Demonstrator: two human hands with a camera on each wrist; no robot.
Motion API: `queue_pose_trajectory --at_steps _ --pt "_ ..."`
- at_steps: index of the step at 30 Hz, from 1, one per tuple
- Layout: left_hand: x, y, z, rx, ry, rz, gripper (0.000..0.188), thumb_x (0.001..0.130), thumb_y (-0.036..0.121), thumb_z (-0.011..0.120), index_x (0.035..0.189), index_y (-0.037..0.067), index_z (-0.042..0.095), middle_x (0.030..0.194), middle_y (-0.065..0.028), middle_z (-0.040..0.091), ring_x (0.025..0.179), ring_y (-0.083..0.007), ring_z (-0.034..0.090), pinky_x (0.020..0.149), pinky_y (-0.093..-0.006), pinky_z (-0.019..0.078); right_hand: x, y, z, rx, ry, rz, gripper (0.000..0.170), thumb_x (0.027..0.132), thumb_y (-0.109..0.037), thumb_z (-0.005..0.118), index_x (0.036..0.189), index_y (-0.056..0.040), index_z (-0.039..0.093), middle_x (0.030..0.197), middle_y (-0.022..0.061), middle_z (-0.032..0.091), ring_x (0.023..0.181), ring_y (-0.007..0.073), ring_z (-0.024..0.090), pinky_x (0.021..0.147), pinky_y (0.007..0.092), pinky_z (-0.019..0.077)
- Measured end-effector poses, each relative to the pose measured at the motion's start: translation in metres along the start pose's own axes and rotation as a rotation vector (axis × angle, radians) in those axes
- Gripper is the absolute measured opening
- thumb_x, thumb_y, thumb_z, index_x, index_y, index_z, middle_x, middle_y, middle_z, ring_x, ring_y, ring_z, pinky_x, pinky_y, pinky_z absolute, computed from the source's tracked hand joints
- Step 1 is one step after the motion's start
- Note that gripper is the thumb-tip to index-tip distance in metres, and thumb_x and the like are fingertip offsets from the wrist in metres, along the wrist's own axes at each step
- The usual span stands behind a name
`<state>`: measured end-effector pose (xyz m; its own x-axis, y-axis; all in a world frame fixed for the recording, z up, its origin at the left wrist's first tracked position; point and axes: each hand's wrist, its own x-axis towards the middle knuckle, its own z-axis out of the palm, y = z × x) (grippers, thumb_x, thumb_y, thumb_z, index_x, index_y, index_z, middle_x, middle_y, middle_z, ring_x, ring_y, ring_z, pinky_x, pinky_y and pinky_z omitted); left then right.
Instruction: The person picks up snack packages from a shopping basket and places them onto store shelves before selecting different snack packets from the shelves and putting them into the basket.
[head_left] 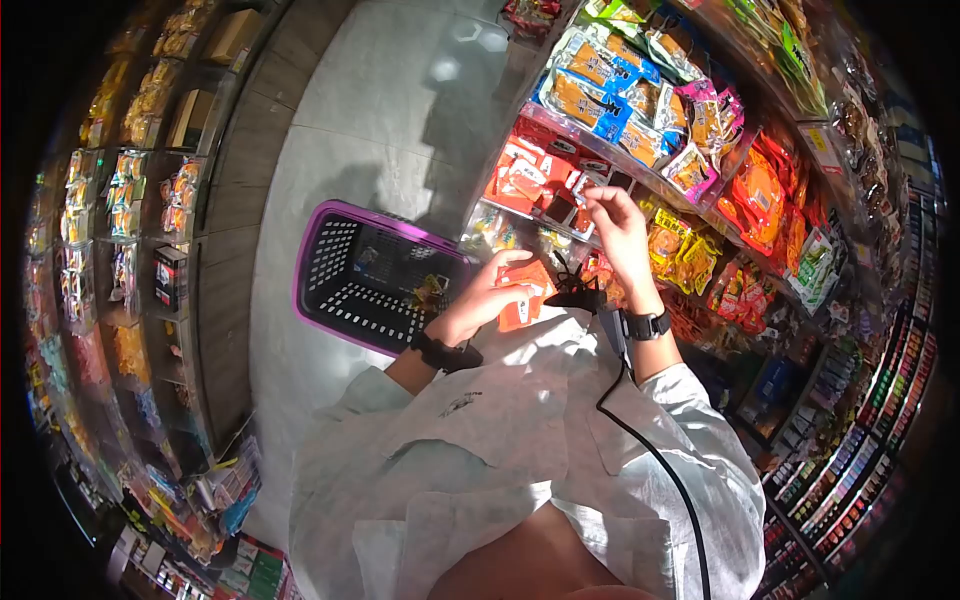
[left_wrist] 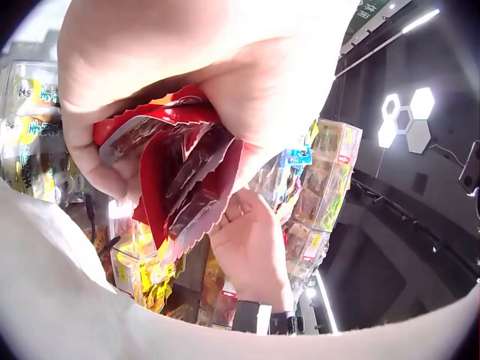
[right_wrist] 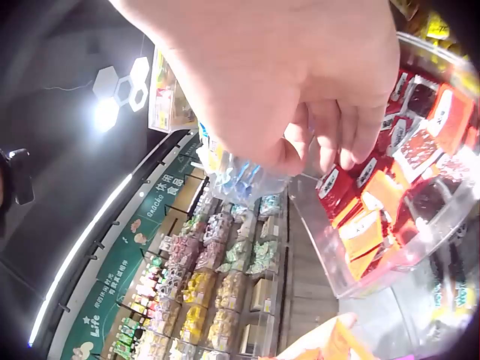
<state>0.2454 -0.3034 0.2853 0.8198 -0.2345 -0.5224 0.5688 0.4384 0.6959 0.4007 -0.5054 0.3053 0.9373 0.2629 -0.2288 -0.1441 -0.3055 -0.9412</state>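
Several red packets (head_left: pixel 535 283) are gripped in my left hand (head_left: pixel 485 302), beside the shelf. Their serrated edges fan out in the left wrist view, with the fingers (left_wrist: pixel 101 169) curled round the packets (left_wrist: pixel 180 169). My right hand (head_left: pixel 622 240) reaches over a clear bin of small red packets (head_left: pixel 522 172). In the right wrist view its fingers (right_wrist: pixel 326 124) bend down at the near edge of those packets (right_wrist: pixel 364 232); whether they pinch one cannot be told. The bin's clear wall (right_wrist: pixel 326 259) shows below the hand.
A black basket with a purple rim (head_left: pixel 300 275) stands on the floor to the left, with a few items inside. Blue-and-clear snack packs (head_left: pixel 590 90) lie above the red bin, yellow packs (head_left: pixel 680 250) to its right. A black cable (head_left: pixel 650 450) crosses the shirt.
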Motion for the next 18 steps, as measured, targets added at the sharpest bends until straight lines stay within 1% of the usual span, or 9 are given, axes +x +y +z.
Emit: queue_pose_trajectory --at_steps 3,5,6,7,10,13,14,17,18 --pt "0.003 0.0 0.0 0.021 -0.014 -0.021 0.053 0.093 0.0 0.066 0.142 0.003 0.048 0.132 -0.0095 0.057 0.126 -0.0172 0.055 0.108 -0.0325 0.0442 -0.022 0.015 -0.008 0.043 -0.094 0.071 0.012 0.102 -0.007 0.062 0.112 -0.0007 0.065 0.102 0.0002 0.068 0.098 0.0083 0.063 0.091 0.0271 0.051" --pt "0.009 -0.009 0.002 -0.006 -0.029 0.008 0.05 0.093 0.0 0.064 0.141 0.002 0.049 0.132 -0.0093 0.058 0.125 -0.0168 0.056 0.107 -0.0327 0.045 -0.038 0.021 -0.015 0.026 -0.211 0.114 0.012 0.102 -0.005 0.061 0.113 -0.0004 0.064 0.104 0.0008 0.067 0.098 0.0085 0.063 0.09 0.0264 0.0512" --pt "0.013 -0.013 0.003 -0.016 -0.035 0.025 0.048 0.094 0.0 0.062 0.14 0.002 0.049 0.132 -0.0092 0.058 0.125 -0.0166 0.056 0.106 -0.0328 0.0454 -0.043 0.021 -0.017 0.126 -0.293 0.183 0.015 0.101 -0.005 0.062 0.116 -0.0004 0.063 0.107 0.0022 0.068 0.099 0.0094 0.064 0.091 0.027 0.052" --pt "0.017 -0.018 0.003 -0.08 -0.055 0.044 0.048 0.094 0.0 0.061 0.14 0.003 0.049 0.132 -0.0093 0.058 0.124 -0.016 0.057 0.105 -0.0326 0.0462 -0.05 0.019 -0.019 0.046 -0.346 0.15 0.022 0.1 -0.008 0.066 0.12 0.0002 0.062 0.108 0.0027 0.067 0.1 0.0104 0.065 0.091 0.0272 0.0529" --pt "0.019 -0.019 0.012 -0.275 -0.114 0.058 0.047 0.095 -0.002 0.057 0.141 0.004 0.048 0.132 -0.0091 0.057 0.123 -0.0152 0.057 0.104 -0.0329 0.0475 -0.064 0.003 -0.024 -0.004 -0.472 0.251 0.03 0.098 -0.013 0.072 0.122 0.0011 0.062 0.104 0.0026 0.068 0.096 0.0112 0.066 0.089 0.0255 0.053" --pt "0.023 -0.018 0.025 -0.274 -0.157 0.125 0.046 0.096 -0.001 0.056 0.141 0.005 0.047 0.134 -0.0093 0.056 0.123 -0.0159 0.057 0.104 -0.0339 0.0476 -0.068 0.015 -0.039 0.049 -0.448 0.221 0.028 0.098 -0.014 0.071 0.121 0.0005 0.062 0.1 0.0021 0.068 0.091 0.0096 0.066 0.084 0.0255 0.0534" --pt "0.021 -0.016 0.031 -0.264 -0.151 0.127 0.043 0.097 0.001 0.055 0.139 0.005 0.047 0.131 -0.0093 0.058 0.12 -0.0159 0.059 0.103 -0.0337 0.049 -0.068 0.023 -0.044 0.099 -0.438 0.22 0.026 0.099 -0.014 0.071 0.118 -0.0002 0.063 0.092 -0.0002 0.067 0.086 0.0077 0.065 0.078 0.0252 0.053" --pt "0.018 -0.007 0.06 -0.319 -0.177 0.095 0.039 0.098 0.002 0.054 0.136 0.004 0.049 0.127 -0.0089 0.061 0.117 -0.0159 0.061 0.1 -0.0331 0.0512 -0.074 0.023 -0.065 0.131 -0.428 0.17 0.023 0.099 -0.014 0.071 0.115 -0.0007 0.062 0.085 -0.002 0.065 0.081 0.0069 0.064 0.076 0.025 0.0525" --pt "0.02 -0.011 0.071 -0.335 -0.134 0.087 0.038 0.096 0.002 0.056 0.134 0.003 0.05 0.122 -0.0091 0.064 0.112 -0.0163 0.065 0.096 -0.0326 0.0538 -0.077 0.02 -0.073 0.142 -0.424 0.164 0.021 0.1 -0.014 0.07 0.114 -0.0006 0.062 0.082 -0.0026 0.064 0.08 0.0064 0.063 0.075 0.0248 0.0521"
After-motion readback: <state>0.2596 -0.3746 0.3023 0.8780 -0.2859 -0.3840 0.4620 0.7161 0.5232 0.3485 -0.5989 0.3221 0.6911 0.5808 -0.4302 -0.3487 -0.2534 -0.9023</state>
